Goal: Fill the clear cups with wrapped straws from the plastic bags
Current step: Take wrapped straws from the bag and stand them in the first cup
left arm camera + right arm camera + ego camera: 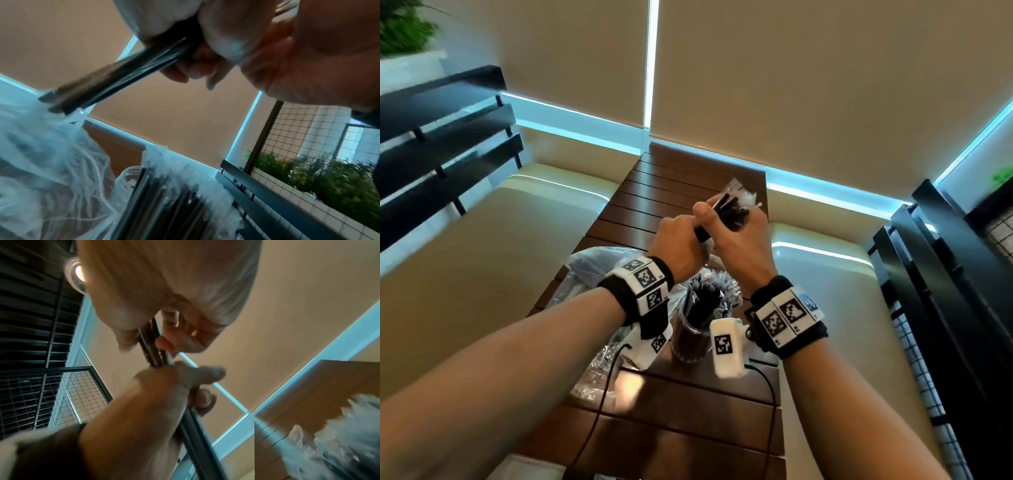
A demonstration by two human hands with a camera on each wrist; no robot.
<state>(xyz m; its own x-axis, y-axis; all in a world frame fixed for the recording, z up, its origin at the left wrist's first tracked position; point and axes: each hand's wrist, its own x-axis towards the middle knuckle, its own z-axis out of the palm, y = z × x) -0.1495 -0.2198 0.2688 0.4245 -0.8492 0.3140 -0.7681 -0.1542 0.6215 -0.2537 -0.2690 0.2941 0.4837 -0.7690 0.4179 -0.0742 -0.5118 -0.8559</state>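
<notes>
Straws (726,212) in clear wrappers are held as one dark bundle above the table (688,404), and the bundle is gripped by both hands at once. Much of it is hidden inside the curled fingers, so the number of straws cannot be told. On the left side of the table a crinkly plastic bag (592,267) is seen, partly covered by the left wrist band, and what is left inside it is hard to make out. The left hand (678,246) is closed around the lower part of the bundle, with the thumb pressed on top. Below the two hands a clear cup (693,339) is stood upright on the table, already stuffed with dark straws, and its near side is blocked by a white wrist camera. The right hand (739,240) is wrapped around the upper part of the bundle, and the straw tips and a bit of wrapper are seen sticking out past it. The table is long, narrow and made of dark wooden slats. Pale cushioned benches (482,274) are set along both of its long edges. Beige blinds (791,85) are hung behind, with thin strips of blue light at their edges. Bare slats are seen at the near end and at the far end of the table.
</notes>
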